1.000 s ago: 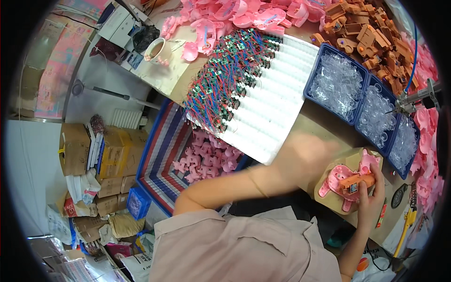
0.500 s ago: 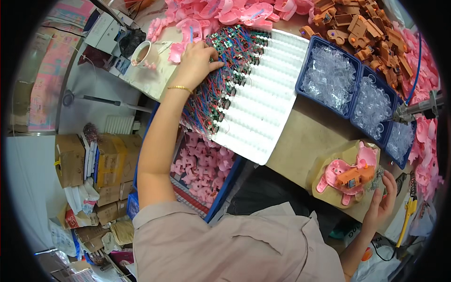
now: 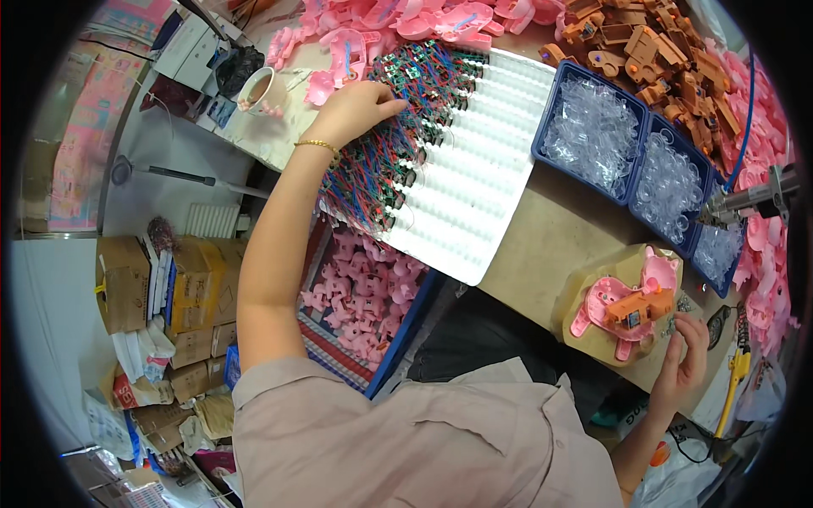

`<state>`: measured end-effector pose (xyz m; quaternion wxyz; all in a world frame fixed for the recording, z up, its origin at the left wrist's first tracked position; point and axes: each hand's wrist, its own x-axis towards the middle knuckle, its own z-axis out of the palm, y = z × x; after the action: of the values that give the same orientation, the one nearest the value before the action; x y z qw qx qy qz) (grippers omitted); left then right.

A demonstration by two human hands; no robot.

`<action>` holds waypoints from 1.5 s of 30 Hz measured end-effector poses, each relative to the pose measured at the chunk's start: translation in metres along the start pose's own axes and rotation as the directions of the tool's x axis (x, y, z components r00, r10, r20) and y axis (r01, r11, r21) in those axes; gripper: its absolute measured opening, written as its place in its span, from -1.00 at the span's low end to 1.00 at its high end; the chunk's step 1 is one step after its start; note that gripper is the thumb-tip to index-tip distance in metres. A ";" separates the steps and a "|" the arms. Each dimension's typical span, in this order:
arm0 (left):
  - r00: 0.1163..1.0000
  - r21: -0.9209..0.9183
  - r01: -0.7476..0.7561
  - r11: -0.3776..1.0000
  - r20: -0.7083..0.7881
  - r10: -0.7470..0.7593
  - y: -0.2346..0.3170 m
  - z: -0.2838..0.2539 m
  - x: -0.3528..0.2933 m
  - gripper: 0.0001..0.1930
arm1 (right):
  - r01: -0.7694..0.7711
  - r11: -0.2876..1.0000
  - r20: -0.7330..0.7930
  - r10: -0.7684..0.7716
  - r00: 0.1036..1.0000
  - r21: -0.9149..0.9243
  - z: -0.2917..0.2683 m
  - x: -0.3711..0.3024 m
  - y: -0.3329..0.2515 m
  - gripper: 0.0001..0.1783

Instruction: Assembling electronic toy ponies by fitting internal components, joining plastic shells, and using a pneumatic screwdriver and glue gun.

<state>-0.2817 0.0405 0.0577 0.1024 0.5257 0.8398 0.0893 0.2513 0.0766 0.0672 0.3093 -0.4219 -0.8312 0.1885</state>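
I cannot tell if the left hand (image 3: pixel 349 113), fingers partly hidden, grips wires (image 3: pixel 362 188); the right hand (image 3: pixel 684 362), fingers parted, is near blue trays (image 3: pixel 584 182).

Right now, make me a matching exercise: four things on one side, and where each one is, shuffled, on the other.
Things:
1. left hand
2. orange part
3. clear plastic pieces
4. right hand

Places:
A. in the pink shell
B. just right of the cream block
C. at the wired circuit boards
D. in the blue bins

Pairs: 1-C, 2-A, 3-D, 4-B
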 end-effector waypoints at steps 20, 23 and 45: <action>0.997 -0.996 -0.076 -0.051 -0.077 0.028 0.140 -0.035 -0.112 -0.79 | -0.051 0.933 0.224 -0.032 0.974 0.356 0.001 0.013 -0.063 -0.75; 0.977 -0.937 0.184 -0.298 0.142 0.159 0.171 0.012 -0.133 -0.79 | -0.570 0.488 0.594 0.124 0.795 0.661 0.027 0.032 -0.081 0.20; 0.977 -0.996 0.062 -0.069 0.047 0.206 0.249 0.067 -0.164 -0.52 | -0.015 0.979 -0.254 0.068 0.965 0.205 0.004 0.044 -0.041 -0.72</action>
<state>0.0210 0.0024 0.0700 0.5250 0.3334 0.4651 0.6300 0.2046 0.0889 0.1030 0.4524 -0.4270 -0.7511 0.2210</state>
